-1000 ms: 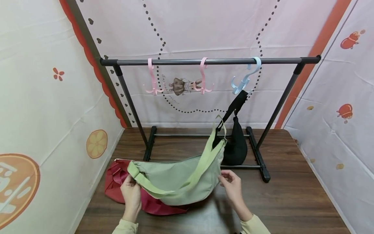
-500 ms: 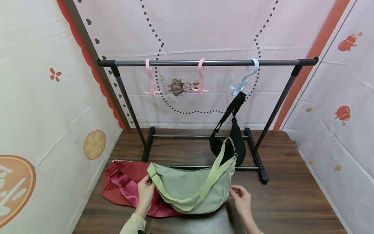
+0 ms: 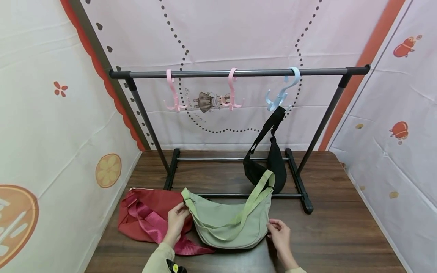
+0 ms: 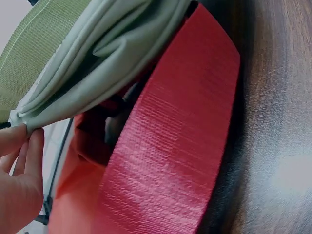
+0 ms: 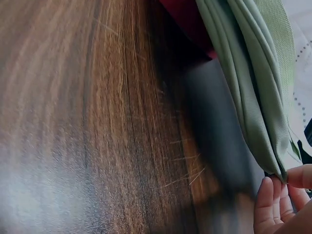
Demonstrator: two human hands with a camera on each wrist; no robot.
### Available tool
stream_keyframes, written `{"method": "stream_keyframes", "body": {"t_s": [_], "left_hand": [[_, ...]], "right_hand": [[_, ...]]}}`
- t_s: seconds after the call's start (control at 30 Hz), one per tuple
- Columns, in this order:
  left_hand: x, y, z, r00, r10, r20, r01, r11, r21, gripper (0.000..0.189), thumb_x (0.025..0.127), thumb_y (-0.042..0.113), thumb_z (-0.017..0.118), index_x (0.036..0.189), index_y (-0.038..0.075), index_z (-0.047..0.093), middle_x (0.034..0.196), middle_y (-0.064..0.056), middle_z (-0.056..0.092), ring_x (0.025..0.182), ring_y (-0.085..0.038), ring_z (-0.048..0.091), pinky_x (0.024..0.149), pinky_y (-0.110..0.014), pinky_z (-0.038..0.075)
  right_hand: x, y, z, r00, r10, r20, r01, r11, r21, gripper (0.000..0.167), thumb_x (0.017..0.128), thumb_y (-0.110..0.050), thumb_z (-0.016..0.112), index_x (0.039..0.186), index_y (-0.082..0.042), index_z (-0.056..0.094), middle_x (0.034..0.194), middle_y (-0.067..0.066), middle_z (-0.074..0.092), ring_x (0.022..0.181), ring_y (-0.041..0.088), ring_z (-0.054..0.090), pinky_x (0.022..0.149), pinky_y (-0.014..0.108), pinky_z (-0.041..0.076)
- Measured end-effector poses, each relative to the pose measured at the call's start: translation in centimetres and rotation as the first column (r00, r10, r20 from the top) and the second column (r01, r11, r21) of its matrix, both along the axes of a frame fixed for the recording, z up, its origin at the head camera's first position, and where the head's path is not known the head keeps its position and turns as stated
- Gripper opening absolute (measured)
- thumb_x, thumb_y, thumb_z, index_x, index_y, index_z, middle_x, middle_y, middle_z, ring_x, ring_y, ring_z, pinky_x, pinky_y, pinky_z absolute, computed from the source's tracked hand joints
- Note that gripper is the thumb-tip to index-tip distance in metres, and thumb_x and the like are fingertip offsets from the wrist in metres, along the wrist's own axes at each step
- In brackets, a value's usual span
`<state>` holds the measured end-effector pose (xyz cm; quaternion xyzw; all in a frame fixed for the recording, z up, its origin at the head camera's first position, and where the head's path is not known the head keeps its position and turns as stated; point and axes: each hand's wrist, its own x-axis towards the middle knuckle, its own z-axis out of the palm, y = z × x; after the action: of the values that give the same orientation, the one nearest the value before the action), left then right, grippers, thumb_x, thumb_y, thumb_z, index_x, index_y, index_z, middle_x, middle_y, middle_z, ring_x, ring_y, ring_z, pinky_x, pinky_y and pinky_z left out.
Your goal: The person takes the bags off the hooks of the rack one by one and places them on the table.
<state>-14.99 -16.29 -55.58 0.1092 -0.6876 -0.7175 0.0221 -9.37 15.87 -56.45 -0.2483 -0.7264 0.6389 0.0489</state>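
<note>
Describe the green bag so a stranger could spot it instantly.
Find the black rack on the table. Low at its front, the left hand and right hand hold the pale green bag by its ends. Its lime strap and color set it apart from the red bag and black bag.

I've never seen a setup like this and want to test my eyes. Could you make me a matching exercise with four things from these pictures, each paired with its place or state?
Things
1. green bag
2. red bag
3. black bag
4. middle pink hook

Places and states
A. on the rail, bearing no bag
B. hung by its strap from the blue hook
C. lying on the table
D. pinched by the left hand and the right hand

Right pairs
1-D, 2-C, 3-B, 4-A
</note>
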Motion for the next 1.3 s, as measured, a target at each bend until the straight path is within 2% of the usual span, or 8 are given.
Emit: {"method": "stream_keyframes", "body": {"t_s": [0.23, 0.47, 0.63, 0.73, 0.8, 0.9, 1.13, 1.3], "left_hand": [[-0.1, -0.1, -1.1, 0.999, -0.029, 0.030, 0.030, 0.999, -0.031, 0.042, 0.082, -0.009, 0.055, 0.123, -0.015, 0.046, 0.118, -0.030, 0.052, 0.089, 0.000, 0.057, 0.073, -0.015, 0.047], [0.1, 0.0, -1.6, 0.998, -0.039, 0.042, 0.041, 0.997, -0.065, 0.047, 0.083, -0.008, 0.053, 0.126, -0.019, 0.038, 0.122, -0.035, 0.046, 0.104, -0.023, 0.055, 0.074, -0.016, 0.047], [0.3, 0.0, -1.8, 0.998, -0.031, 0.061, 0.035, 0.997, -0.064, 0.050, 0.082, -0.009, 0.054, 0.127, -0.019, 0.036, 0.123, -0.036, 0.044, 0.105, -0.025, 0.055, 0.075, -0.016, 0.046], [0.3, 0.0, -1.9, 0.998, -0.032, 0.061, 0.036, 0.997, -0.070, 0.050, 0.082, -0.009, 0.055, 0.127, -0.019, 0.036, 0.123, -0.037, 0.044, 0.107, -0.029, 0.054, 0.075, -0.016, 0.046], [0.3, 0.0, -1.9, 0.997, -0.030, 0.065, 0.035, 0.996, -0.077, 0.051, 0.082, -0.008, 0.055, 0.127, -0.019, 0.035, 0.124, -0.037, 0.043, 0.109, -0.033, 0.052, 0.076, -0.016, 0.046], [0.3, 0.2, -1.9, 0.997, -0.031, 0.067, 0.037, 0.995, -0.090, 0.051, 0.082, -0.009, 0.054, 0.128, -0.020, 0.034, 0.124, -0.038, 0.042, 0.112, -0.039, 0.048, 0.077, -0.018, 0.046], [0.5, 0.2, -1.9, 0.997, -0.024, 0.077, 0.032, 0.994, -0.106, 0.049, 0.084, -0.009, 0.052, 0.128, -0.020, 0.033, 0.124, -0.038, 0.041, 0.113, -0.039, 0.047, 0.077, -0.020, 0.047], [0.5, 0.2, -1.9, 0.997, -0.015, 0.072, 0.022, 0.995, -0.097, 0.049, 0.084, -0.009, 0.053, 0.128, -0.020, 0.034, 0.123, -0.038, 0.043, 0.110, -0.036, 0.050, 0.075, -0.020, 0.048]], "right_hand": [[-0.4, 0.2, -1.0, 1.000, -0.001, -0.021, 0.001, 1.000, 0.007, 0.023, 0.082, 0.002, 0.055, 0.101, 0.015, 0.055, 0.073, 0.003, 0.060, 0.056, 0.008, 0.055, 0.051, 0.024, 0.050], [-0.5, 0.2, -1.7, 1.000, 0.004, -0.010, -0.004, 1.000, -0.002, 0.023, 0.082, 0.003, 0.055, 0.102, 0.016, 0.055, 0.073, 0.005, 0.060, 0.055, 0.007, 0.055, 0.050, 0.023, 0.050], [-0.6, 0.1, -1.9, 1.000, 0.004, -0.010, -0.004, 1.000, 0.004, 0.024, 0.082, 0.003, 0.055, 0.102, 0.015, 0.055, 0.074, 0.006, 0.060, 0.056, 0.007, 0.056, 0.050, 0.023, 0.050], [-0.5, 0.1, -2.3, 0.998, 0.008, -0.060, -0.007, 1.000, 0.013, 0.022, 0.080, 0.001, 0.055, 0.098, 0.015, 0.056, 0.072, 0.008, 0.060, 0.055, 0.008, 0.056, 0.049, 0.023, 0.050], [-0.3, 0.1, -2.6, 0.991, 0.021, -0.131, -0.020, 1.000, 0.007, 0.020, 0.079, 0.001, 0.055, 0.093, 0.014, 0.057, 0.069, 0.008, 0.060, 0.053, 0.009, 0.056, 0.046, 0.023, 0.049], [-0.2, 0.1, -2.8, 0.986, 0.020, -0.167, -0.017, 1.000, 0.020, 0.017, 0.077, 0.000, 0.056, 0.089, 0.012, 0.058, 0.067, 0.007, 0.060, 0.051, 0.009, 0.056, 0.044, 0.023, 0.049], [-0.8, -0.3, -2.6, 0.999, 0.019, -0.044, -0.013, 0.992, 0.126, 0.021, 0.079, 0.002, 0.055, 0.096, 0.013, 0.058, 0.073, 0.012, 0.061, 0.056, 0.010, 0.055, 0.045, 0.022, 0.048], [-1.1, -0.2, -2.3, 0.998, 0.040, -0.038, -0.032, 0.981, 0.194, 0.018, 0.081, 0.002, 0.056, 0.097, 0.010, 0.060, 0.078, 0.014, 0.062, 0.062, 0.013, 0.058, 0.048, 0.023, 0.050]]}}
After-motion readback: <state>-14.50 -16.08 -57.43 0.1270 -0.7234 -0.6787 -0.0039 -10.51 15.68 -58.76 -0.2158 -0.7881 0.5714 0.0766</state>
